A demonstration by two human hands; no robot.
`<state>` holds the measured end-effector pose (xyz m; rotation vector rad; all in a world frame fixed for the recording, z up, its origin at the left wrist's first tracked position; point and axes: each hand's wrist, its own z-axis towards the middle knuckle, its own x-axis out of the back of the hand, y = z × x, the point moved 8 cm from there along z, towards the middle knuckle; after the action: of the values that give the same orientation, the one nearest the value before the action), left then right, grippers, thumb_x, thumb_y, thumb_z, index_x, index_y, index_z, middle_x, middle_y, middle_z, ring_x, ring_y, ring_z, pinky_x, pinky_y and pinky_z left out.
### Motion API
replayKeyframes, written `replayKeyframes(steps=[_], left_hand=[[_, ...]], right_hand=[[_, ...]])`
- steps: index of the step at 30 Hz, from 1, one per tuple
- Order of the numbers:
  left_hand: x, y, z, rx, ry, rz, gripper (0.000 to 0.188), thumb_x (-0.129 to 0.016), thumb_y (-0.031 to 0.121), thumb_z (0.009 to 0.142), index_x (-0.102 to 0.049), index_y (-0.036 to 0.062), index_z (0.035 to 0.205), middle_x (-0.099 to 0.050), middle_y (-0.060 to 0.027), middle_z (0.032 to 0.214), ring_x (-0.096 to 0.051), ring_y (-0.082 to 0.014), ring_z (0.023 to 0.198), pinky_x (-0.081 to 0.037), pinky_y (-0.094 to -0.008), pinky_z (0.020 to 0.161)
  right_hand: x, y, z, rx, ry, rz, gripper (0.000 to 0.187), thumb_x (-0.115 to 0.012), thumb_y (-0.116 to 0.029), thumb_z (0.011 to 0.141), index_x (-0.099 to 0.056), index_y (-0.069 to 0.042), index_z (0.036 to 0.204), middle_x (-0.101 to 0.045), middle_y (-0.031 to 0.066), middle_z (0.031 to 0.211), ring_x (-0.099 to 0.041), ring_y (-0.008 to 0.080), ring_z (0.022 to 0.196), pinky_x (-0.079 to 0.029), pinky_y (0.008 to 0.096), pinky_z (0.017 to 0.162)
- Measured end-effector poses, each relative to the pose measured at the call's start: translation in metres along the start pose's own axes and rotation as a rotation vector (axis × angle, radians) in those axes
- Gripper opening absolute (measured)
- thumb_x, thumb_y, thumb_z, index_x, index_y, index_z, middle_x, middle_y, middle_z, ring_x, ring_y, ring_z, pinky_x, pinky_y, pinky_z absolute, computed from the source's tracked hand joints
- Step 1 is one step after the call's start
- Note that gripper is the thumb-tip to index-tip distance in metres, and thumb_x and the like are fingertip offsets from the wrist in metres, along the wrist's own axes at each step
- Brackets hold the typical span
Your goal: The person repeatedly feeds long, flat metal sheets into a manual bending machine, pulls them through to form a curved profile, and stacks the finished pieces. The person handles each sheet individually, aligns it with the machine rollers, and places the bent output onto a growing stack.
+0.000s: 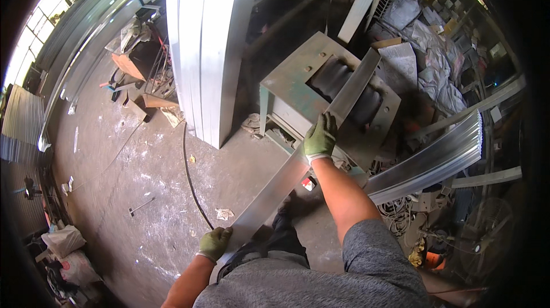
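Note:
A long, flat metal profile [274,189] slants from my waist up to the green-grey machine [295,81]. Its far end lies over the dark rollers [331,79] in the machine's top. Gloved in green, my left hand [215,243] is closed round the near part of the profile, at its left edge. My right hand [321,139], in a matching glove, grips it farther up, close to the machine's front edge. The undersides of the profile and the fingertips beneath it are hidden.
A tall stack of shiny metal profiles [209,61] stands left of the machine. More corrugated profiles [429,165] lie at the right. A dark hose [192,179] runs across the floor at my left. Sacks [438,56] and a cardboard box [397,61] crowd the far right.

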<state>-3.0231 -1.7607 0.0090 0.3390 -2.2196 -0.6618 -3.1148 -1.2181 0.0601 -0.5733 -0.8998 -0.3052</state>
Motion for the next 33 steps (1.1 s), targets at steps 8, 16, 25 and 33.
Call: replayKeyframes(steps=[8,16,25,33], left_hand=[[0.003,-0.128,-0.058,-0.007,-0.017,-0.054,0.056,-0.060,0.063,0.113,-0.083,0.0125,0.112,-0.081,-0.0249,0.103,-0.078,-0.0499,0.103,-0.060,-0.0576,0.086],[-0.002,-0.247,-0.120,0.098,-0.069,-0.103,0.043,-0.065,0.050,0.113,-0.085,0.0126,0.120,-0.083,-0.0224,0.110,-0.080,-0.0458,0.108,-0.062,-0.0520,0.094],[0.010,-0.316,-0.134,0.102,-0.055,-0.047,0.044,-0.064,0.049,0.113,-0.086,0.0121,0.119,-0.085,-0.0196,0.112,-0.082,-0.0416,0.109,-0.063,-0.0513,0.097],[0.004,-0.094,-0.049,0.083,-0.071,0.218,0.066,-0.080,0.073,0.095,-0.077,0.0096,0.111,-0.083,-0.0224,0.102,-0.082,-0.0443,0.101,-0.062,-0.0537,0.085]], right_hand=[[0.018,-0.079,-0.114,-0.010,-0.071,-0.023,0.052,-0.064,-0.020,0.103,-0.061,-0.001,0.152,-0.054,0.0261,0.164,-0.046,0.0513,0.157,-0.034,0.0625,0.134],[0.031,-0.137,-0.220,-0.043,-0.250,0.010,0.051,-0.058,-0.023,0.112,-0.059,-0.005,0.160,-0.046,0.0274,0.175,-0.038,0.0522,0.165,-0.028,0.0622,0.138],[0.049,-0.175,-0.261,0.057,-0.419,0.066,0.059,-0.057,-0.035,0.113,-0.055,-0.006,0.165,-0.041,0.0323,0.177,-0.035,0.0550,0.165,-0.027,0.0629,0.137],[0.032,-0.062,-0.093,0.168,-0.209,0.016,0.056,-0.056,-0.024,0.112,-0.056,0.007,0.159,-0.049,0.0359,0.169,-0.043,0.0596,0.157,-0.031,0.0658,0.135]])
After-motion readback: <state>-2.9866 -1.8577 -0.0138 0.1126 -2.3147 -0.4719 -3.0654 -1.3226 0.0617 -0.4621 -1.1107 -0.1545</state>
